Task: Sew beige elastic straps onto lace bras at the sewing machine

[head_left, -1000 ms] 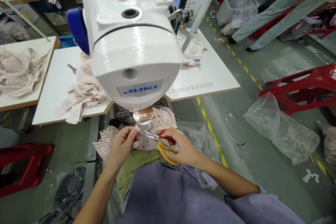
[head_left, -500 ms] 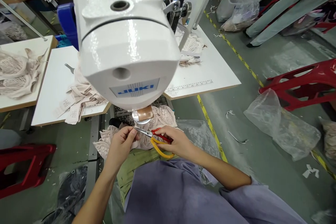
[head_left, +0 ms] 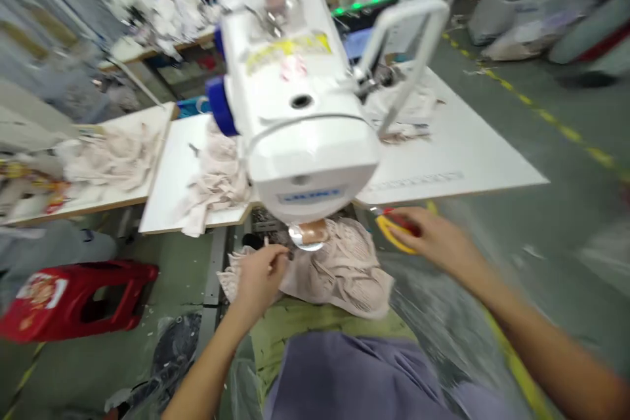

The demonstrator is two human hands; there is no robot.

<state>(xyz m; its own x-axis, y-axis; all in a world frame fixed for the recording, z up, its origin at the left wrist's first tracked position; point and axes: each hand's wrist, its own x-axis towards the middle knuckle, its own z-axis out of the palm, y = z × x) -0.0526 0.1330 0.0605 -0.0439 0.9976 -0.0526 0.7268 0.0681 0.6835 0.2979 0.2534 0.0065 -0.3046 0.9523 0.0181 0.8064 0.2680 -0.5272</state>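
Observation:
A beige lace bra [head_left: 361, 279] lies below the needle end of a white sewing machine [head_left: 310, 151], over a green cloth [head_left: 295, 321] at my lap. My left hand [head_left: 260, 279] rests at the bra's left part, thumb and fingers closed in a pinch; what is between the fingertips is too small to make out. Off to the right of the machine head, my right hand [head_left: 433, 236] grips scissors [head_left: 394, 230] with yellow and red handles. Their blades point left, near the front edge of the white table, apart from the bra. The view is blurred by motion.
Beige garment pieces [head_left: 216, 177] are heaped on the left white tabletop [head_left: 165, 190]. More pieces lie on the right tabletop [head_left: 487, 151], behind the machine. A red stool [head_left: 83, 298] stands at lower left. Clear plastic [head_left: 433, 308] lies at my right.
My right hand has carried the scissors away from my left fingertips, out to the right. The bra's right part is now uncovered. My view has shifted, showing more of the room at left.

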